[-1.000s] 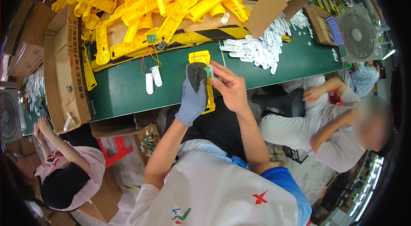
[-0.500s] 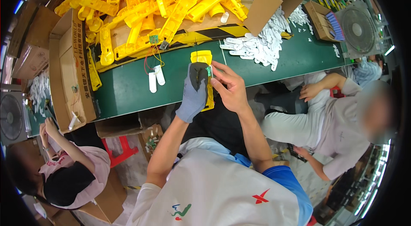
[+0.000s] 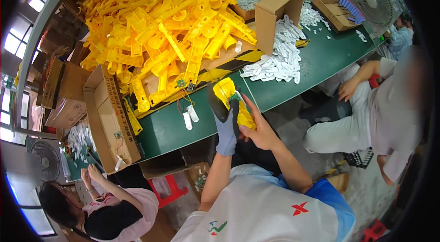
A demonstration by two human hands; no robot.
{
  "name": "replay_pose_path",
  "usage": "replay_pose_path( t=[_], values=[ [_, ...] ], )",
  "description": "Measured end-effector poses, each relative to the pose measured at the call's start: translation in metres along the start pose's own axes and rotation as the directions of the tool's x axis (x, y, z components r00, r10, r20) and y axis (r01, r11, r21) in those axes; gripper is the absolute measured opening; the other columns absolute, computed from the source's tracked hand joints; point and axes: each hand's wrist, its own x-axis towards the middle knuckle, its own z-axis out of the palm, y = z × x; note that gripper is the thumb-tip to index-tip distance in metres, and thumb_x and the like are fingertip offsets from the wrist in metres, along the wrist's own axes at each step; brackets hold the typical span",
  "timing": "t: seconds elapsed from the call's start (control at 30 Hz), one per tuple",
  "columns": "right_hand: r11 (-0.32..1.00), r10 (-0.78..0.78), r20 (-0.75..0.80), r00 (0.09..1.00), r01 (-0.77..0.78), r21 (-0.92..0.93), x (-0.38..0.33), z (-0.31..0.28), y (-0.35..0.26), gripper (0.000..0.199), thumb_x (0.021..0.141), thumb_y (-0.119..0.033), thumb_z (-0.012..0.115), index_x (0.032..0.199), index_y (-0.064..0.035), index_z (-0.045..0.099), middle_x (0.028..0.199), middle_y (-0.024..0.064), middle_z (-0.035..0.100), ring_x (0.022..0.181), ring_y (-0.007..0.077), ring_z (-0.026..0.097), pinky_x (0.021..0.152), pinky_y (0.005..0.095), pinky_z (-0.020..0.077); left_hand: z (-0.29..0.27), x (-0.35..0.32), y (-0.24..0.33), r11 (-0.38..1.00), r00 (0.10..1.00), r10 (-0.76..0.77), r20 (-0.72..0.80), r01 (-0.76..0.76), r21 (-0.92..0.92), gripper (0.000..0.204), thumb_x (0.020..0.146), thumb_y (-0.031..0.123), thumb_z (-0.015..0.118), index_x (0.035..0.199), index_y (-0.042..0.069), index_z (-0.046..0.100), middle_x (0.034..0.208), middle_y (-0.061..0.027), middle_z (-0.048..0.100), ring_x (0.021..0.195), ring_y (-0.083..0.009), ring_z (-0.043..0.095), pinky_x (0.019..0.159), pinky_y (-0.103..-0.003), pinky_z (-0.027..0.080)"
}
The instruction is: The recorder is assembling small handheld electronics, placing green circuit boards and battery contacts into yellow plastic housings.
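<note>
My left hand (image 3: 225, 127), in a grey glove with dark fingers, is closed around a yellow plastic housing (image 3: 223, 87). Its thumb presses against a small green circuit board (image 3: 234, 98) in the housing's open side. My bare right hand (image 3: 263, 131) grips the lower right side of the same housing, with the index finger along its edge beside a white sliver. The housing leans with its top to the left. On the green bench (image 3: 166, 133) left of my hands, another circuit board (image 3: 181, 83) is joined by red and yellow wires to two white pieces (image 3: 190, 116).
A large heap of yellow housings (image 3: 151, 31) lies behind a black-and-yellow striped edge (image 3: 229, 64). White plastic parts (image 3: 277, 61) spill from a tipped cardboard box (image 3: 270, 13). An open carton (image 3: 110, 120) stands at left. Seated people are on both sides.
The view has shifted, so the bench appears tilted. The yellow housing has turned from nearly upright to leaning left. My left thumb now lies on the board, and my right hand has moved lower on the housing.
</note>
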Motion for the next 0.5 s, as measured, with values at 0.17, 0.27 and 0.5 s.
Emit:
replay_pose_path(
  t=[0.17,0.27,0.5],
  values=[
    [0.995,0.087,-0.021,0.996,-0.087,-0.037,-0.02,-0.01,-0.011,0.086,0.088,-0.014,0.069,0.155,-0.0119,0.016,0.11,0.0099,0.059,0.071,0.0113,0.057,0.053,0.0237,0.0501,-0.019,-0.005,-0.001,0.983,0.961,-0.094,0.259,0.13,-0.126,0.056,0.088,0.001,0.066,0.139,0.006,0.042,0.124,-0.0088,0.058,0.109,-0.0178,0.058,0.092,-0.032,0.05],
    [0.994,0.089,0.05,0.995,-0.086,-0.061,-0.026,-0.016,-0.022,0.09,0.084,-0.017,0.074,0.154,-0.0105,0.019,0.108,0.0091,0.06,0.076,0.0134,0.059,0.065,0.0257,0.0528,-0.03,-0.007,-0.011,0.986,0.96,-0.09,0.266,0.123,-0.111,0.074,0.076,-0.005,0.073,0.143,0.005,0.04,0.128,-0.0079,0.055,0.116,-0.019,0.055,0.101,-0.032,0.045],
    [0.904,-0.275,-0.088,0.958,0.226,-0.362,-0.036,-0.041,-0.011,0.077,0.075,-0.021,0.08,0.142,-0.0045,0.044,0.107,0.0106,0.063,0.098,0.0187,0.061,0.086,0.0318,0.0474,-0.016,-0.021,-0.01,0.971,0.926,0.061,0.374,-0.142,0.194,0.082,0.068,0.002,0.086,0.139,0.001,0.044,0.129,-0.01,0.055,0.113,-0.0179,0.056,0.099,-0.032,0.047]
  ],
)
